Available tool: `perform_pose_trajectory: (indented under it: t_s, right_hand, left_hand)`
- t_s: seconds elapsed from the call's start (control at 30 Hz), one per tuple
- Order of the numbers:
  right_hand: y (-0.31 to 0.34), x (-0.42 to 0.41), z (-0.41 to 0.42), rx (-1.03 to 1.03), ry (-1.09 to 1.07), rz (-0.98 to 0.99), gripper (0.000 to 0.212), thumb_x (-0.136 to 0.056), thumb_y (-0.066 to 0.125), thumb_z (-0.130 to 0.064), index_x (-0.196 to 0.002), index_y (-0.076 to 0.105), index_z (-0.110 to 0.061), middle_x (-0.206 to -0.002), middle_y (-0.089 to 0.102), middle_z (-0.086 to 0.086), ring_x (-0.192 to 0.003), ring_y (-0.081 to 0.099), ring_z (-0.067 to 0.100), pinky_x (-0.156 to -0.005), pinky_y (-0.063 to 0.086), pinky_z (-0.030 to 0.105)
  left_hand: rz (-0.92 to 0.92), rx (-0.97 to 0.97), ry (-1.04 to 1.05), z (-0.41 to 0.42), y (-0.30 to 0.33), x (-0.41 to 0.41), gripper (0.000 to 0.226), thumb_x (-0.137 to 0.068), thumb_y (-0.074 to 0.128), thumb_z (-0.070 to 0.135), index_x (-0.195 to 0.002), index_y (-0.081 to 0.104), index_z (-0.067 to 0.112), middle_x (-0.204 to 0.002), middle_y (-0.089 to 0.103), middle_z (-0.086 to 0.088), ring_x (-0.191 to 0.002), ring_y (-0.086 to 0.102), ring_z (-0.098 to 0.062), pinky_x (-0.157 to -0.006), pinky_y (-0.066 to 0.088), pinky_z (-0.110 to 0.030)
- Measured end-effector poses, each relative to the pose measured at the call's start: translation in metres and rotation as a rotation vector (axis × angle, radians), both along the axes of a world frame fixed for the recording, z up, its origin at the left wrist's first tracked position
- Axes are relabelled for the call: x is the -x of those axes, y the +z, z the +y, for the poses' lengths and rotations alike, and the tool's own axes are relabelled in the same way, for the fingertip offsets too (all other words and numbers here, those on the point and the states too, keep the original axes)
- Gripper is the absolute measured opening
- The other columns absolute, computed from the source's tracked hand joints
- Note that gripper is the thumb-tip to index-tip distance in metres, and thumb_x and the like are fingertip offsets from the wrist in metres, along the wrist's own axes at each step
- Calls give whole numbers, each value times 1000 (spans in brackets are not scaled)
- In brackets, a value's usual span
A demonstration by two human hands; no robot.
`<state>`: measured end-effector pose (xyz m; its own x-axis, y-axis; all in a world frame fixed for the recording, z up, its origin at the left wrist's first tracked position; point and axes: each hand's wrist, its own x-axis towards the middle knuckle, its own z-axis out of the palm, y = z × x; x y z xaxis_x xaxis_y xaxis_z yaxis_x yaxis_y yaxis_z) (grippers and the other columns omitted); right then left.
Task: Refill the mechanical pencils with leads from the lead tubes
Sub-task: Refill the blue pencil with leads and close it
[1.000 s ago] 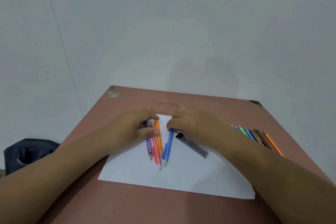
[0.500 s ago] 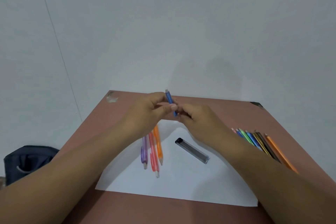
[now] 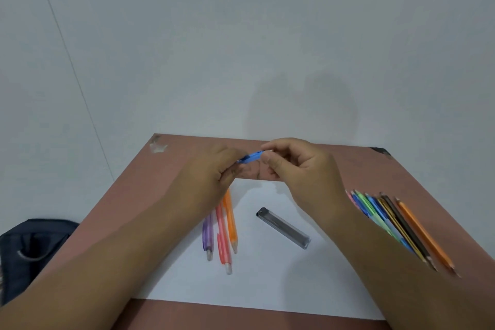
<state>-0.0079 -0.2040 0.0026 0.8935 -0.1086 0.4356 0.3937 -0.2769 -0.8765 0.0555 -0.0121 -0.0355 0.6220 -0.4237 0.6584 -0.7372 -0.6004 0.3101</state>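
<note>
Two hands meet above the far part of the table (image 3: 166,195) and share one blue mechanical pencil (image 3: 250,157): the left hand (image 3: 211,177) has its fingers curled round the barrel, and the right hand (image 3: 297,169) pinches the end that points to the right, probably the cap or eraser end, though blur hides the detail. Half a second ago the pencil stood nearly upright between the hands; now it lies almost level, so the person seems to be starting to pull the cap off to open the barrel for new lead. Nearer to the person than the grip, on a smooth white sheet of paper (image 3: 267,281), three slim translucent plastic pencils wait side by side: purple (image 3: 206,233), pink (image 3: 222,238) and orange (image 3: 231,220). To the right of them, below the right hand, lies the lead tube (image 3: 284,228), a clear flat case with a dark cap, unopened as it seems. Further right of the grip, past the right forearm, a row of wooden coloured pencils (image 3: 401,225) lies on the matte reddish-brown table. Behind the grip stands a plain pale wall (image 3: 241,35).
</note>
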Motion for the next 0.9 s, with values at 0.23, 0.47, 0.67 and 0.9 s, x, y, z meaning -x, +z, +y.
perform_pose_trajectory:
  t_s: [0.23, 0.47, 0.67, 0.9]
  right_hand:
    - [-7, -9, -11, 19, -84, 31, 19, -91, 73, -8, -86, 78, -27, -70, 72, -8, -63, 64, 5, -68, 57, 21]
    - [-19, -23, -28, 618, -83, 272, 15, -93, 70, -19, -85, 75, -31, -81, 66, -16, -75, 58, 1, -64, 40, 4]
    - [-25, -26, -29, 799, -5, 294, 11, -96, 66, -18, -99, 76, -17, -96, 60, -12, -84, 52, 2, -70, 35, 1]
    - [-28, -26, -29, 735, -18, 301, 10, -94, 69, -17, -100, 77, -20, -90, 59, -15, -81, 52, -4, -69, 36, 1]
  left_hand:
    - [78, -11, 44, 4, 1, -2, 25, -97, 55, 20, -117, 71, 18, -90, 54, 12, -83, 44, -3, -73, 43, -22]
    - [153, -10, 49, 19, -5, -16, 22, -94, 67, 22, -114, 75, 26, -83, 56, 15, -84, 50, 2, -69, 39, -26]
    - [215, 12, 41, 17, -10, -18, 24, -90, 72, 22, -113, 77, 26, -86, 55, 19, -87, 51, 8, -72, 38, -21]
    - [265, 3, 54, 16, -6, -14, 24, -90, 72, 22, -114, 76, 24, -92, 59, 11, -89, 50, 5, -76, 36, -11]
